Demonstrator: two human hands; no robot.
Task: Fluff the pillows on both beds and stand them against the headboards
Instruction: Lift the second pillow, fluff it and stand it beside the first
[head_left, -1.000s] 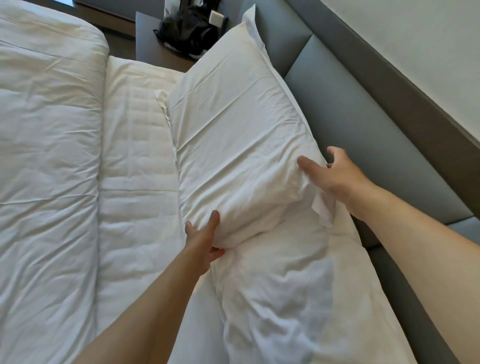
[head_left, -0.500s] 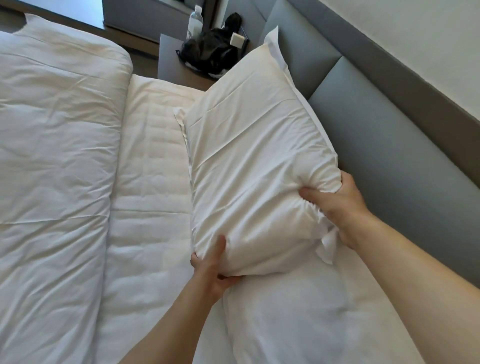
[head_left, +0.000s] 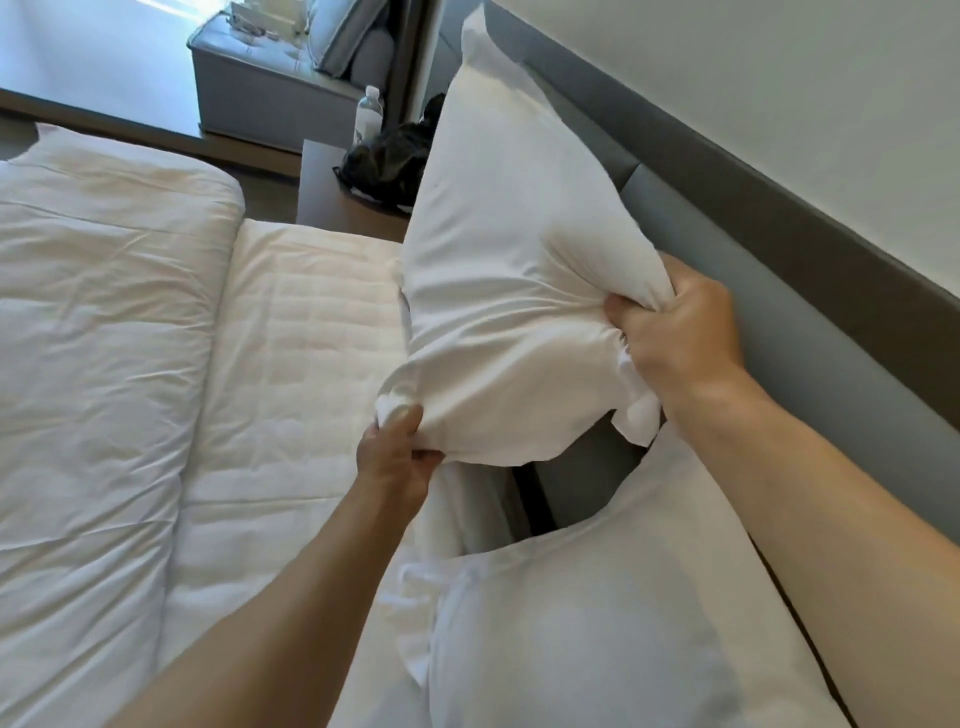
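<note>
Left hand (head_left: 397, 457) clenched on the lower near corner of a plump white cotton pillow (head_left: 511, 270), fabric bunched under the thumb. Right hand (head_left: 680, 332) clenched on the opposite near corner, cloth gathered in the fist. Pillow raised clear of the white quilted mattress (head_left: 291, 374), far end reaching up along the grey padded headboard (head_left: 810, 332). Second white pillow (head_left: 597, 623) lying below, against the headboard, near the forearms. Rumpled white duvet (head_left: 98, 364) folded back at left. Beyond the mattress, a dark wooden bedside surface (head_left: 332, 197) carrying a black bag (head_left: 387, 166) and a clear plastic bottle (head_left: 369, 117).
</note>
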